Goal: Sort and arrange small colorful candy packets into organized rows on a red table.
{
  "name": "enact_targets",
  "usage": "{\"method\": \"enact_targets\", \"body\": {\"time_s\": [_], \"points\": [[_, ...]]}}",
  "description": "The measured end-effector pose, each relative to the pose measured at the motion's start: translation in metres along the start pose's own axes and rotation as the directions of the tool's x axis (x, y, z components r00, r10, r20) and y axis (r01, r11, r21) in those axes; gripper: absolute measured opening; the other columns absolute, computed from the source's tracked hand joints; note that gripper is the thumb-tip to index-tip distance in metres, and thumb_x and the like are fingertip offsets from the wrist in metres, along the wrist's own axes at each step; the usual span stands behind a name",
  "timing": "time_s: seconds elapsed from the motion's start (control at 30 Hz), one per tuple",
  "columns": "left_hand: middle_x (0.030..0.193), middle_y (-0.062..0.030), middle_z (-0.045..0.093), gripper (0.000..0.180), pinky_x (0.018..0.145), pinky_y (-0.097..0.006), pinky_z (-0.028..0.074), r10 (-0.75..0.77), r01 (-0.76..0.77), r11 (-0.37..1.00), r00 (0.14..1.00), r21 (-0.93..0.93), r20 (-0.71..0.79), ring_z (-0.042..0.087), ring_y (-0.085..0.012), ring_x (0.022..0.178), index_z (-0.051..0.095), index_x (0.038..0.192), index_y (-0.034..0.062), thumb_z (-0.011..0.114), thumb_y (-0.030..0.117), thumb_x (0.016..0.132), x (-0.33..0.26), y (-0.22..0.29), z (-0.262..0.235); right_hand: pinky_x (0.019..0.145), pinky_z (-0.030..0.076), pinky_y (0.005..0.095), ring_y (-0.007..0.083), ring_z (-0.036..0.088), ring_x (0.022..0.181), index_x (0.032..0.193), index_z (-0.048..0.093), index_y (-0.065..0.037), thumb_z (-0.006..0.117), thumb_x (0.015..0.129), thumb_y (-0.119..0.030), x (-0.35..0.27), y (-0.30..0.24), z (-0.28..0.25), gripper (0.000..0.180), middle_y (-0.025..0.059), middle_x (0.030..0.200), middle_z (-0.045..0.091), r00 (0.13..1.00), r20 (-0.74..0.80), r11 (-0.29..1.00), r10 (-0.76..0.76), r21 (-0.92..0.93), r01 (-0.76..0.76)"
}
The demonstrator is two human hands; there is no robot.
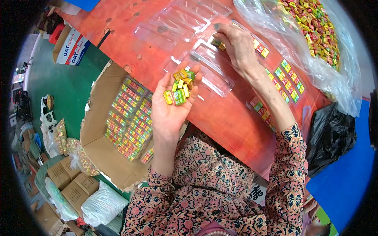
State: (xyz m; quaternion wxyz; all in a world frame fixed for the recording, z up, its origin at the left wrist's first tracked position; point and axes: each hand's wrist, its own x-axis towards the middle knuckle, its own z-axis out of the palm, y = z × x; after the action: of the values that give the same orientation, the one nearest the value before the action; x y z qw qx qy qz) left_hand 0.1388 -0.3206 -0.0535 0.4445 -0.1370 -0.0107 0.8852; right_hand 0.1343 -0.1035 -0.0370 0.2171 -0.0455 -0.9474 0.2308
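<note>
My left hand [167, 114] is palm up with its fingers curled around a small heap of wrapped candies [180, 89] in yellow, green and orange. Over a clear plastic tray [201, 59] on the red table, my right hand [238, 49] pinches a few more wrapped candies [219, 44] between thumb and fingers. The bent fingers partly hide them. Beneath my right forearm and beside it lie packs with rows of red, yellow and green candies [290, 80]. More clear trays [177, 23] lie toward the far side of the table.
A big clear bag [271, 43] at the far right holds a pile of loose candies [315, 33]. Left of the table, an open carton [98, 104] contains many filled packs [130, 118]. A black plastic bag [332, 135] sits at right. Closed cartons [80, 190] and sacks stand on the green floor.
</note>
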Motion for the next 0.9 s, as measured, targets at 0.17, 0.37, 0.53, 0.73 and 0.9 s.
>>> {"method": "enact_targets", "body": {"time_s": [0.17, 0.37, 0.53, 0.73, 0.9], "points": [[0.125, -0.0247, 0.042, 0.042, 0.082, -0.041, 0.050, -0.003, 0.003, 0.999, 1.000, -0.033, -0.004, 0.048, -0.0361, 0.109, 0.039, 0.124, -0.0011, 0.037, 0.025, 0.092, 0.000, -0.002, 0.002, 0.059, 0.045, 0.0378, 0.0296, 0.058, 0.072, 0.083, 0.058, -0.004, 0.058, 0.077, -0.011, -0.002, 0.008, 0.009, 0.010, 0.0124, 0.078, 0.057, 0.995, 0.022, 0.981, -0.094, -0.166, 0.096], [0.124, -0.0243, 0.043, 0.041, 0.081, -0.040, 0.050, -0.001, 0.000, 0.999, 1.000, -0.035, -0.005, 0.049, -0.0359, 0.108, 0.040, 0.124, -0.0009, 0.038, 0.024, 0.091, -0.001, 0.002, -0.001, 0.058, 0.044, 0.0360, 0.0273, 0.057, 0.068, 0.083, 0.059, -0.004, 0.059, 0.077, -0.010, -0.004, -0.002, 0.002, 0.009, 0.0117, 0.072, 0.056, 0.999, -0.006, 0.995, -0.034, -0.092, 0.033], [0.123, -0.0242, 0.043, 0.041, 0.081, -0.041, 0.050, -0.011, 0.011, 0.999, 1.000, -0.033, 0.005, 0.049, -0.0357, 0.108, 0.040, 0.124, -0.0009, 0.037, 0.024, 0.091, 0.001, 0.001, -0.004, 0.057, 0.043, 0.0346, 0.0250, 0.057, 0.066, 0.080, 0.060, -0.003, 0.061, 0.076, -0.010, -0.007, 0.003, -0.002, 0.009, 0.0114, 0.070, 0.056, 1.000, 0.008, 1.000, -0.002, 0.022, 0.002], [0.123, -0.0246, 0.043, 0.040, 0.081, -0.041, 0.051, -0.010, 0.008, 0.999, 1.000, -0.045, -0.026, 0.049, -0.0357, 0.108, 0.040, 0.124, -0.0010, 0.037, 0.023, 0.091, 0.000, -0.001, -0.003, 0.059, 0.043, 0.0339, 0.0255, 0.056, 0.066, 0.080, 0.060, -0.002, 0.063, 0.074, -0.009, -0.013, 0.003, 0.004, 0.010, 0.0112, 0.071, 0.055, 0.999, 0.014, 0.999, -0.034, -0.033, 0.035], [0.126, -0.0264, 0.039, 0.041, 0.088, -0.044, 0.046, -0.003, 0.003, 0.999, 1.000, -0.034, 0.010, 0.044, -0.0383, 0.113, 0.039, 0.125, -0.0024, 0.037, 0.021, 0.091, 0.003, -0.005, 0.001, 0.058, 0.044, 0.0364, 0.0294, 0.056, 0.067, 0.078, 0.059, -0.001, 0.060, 0.077, -0.012, -0.010, 0.007, -0.003, 0.012, 0.0141, 0.072, 0.055, 0.999, -0.014, 0.998, -0.040, -0.052, 0.039]]}}
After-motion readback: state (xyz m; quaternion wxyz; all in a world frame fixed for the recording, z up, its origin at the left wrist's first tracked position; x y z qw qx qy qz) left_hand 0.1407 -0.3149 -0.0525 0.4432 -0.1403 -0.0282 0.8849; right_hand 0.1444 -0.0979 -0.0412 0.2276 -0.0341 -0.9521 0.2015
